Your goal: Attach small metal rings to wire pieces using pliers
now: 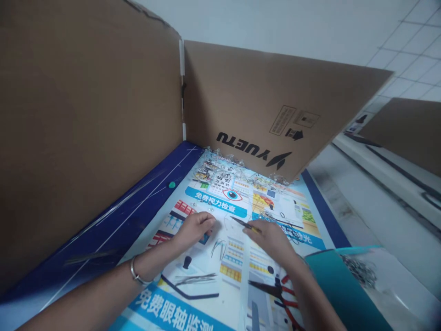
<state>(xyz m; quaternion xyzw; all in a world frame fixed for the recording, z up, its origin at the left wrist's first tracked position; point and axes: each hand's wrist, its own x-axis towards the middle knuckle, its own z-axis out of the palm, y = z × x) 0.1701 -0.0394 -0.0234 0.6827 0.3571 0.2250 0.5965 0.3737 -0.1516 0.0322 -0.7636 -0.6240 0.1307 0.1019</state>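
Note:
My left hand (pixel 195 226) rests on a printed poster (pixel 237 257) with its fingers curled, pinching something too small to name. My right hand (pixel 269 236) grips a slim pair of pliers (pixel 245 224) whose tip points left toward the left hand. A thin wire loop (pixel 225 221) lies between the two hands. A silver bangle (pixel 136 273) circles my left wrist. Bent wire pieces (pixel 218 248) and a bundle of straight wires (pixel 196 278) lie on the poster near my arms.
Tall cardboard panels (pixel 86 115) wall the left and back. Clear crystal beads (pixel 220 161) pile along the back panel. Red-handled pliers (pixel 282 294) lie at lower right, beside a teal folder (pixel 337 285) and a heap of metal rings (pixel 360 270). A green pin (pixel 171 185) sits at left.

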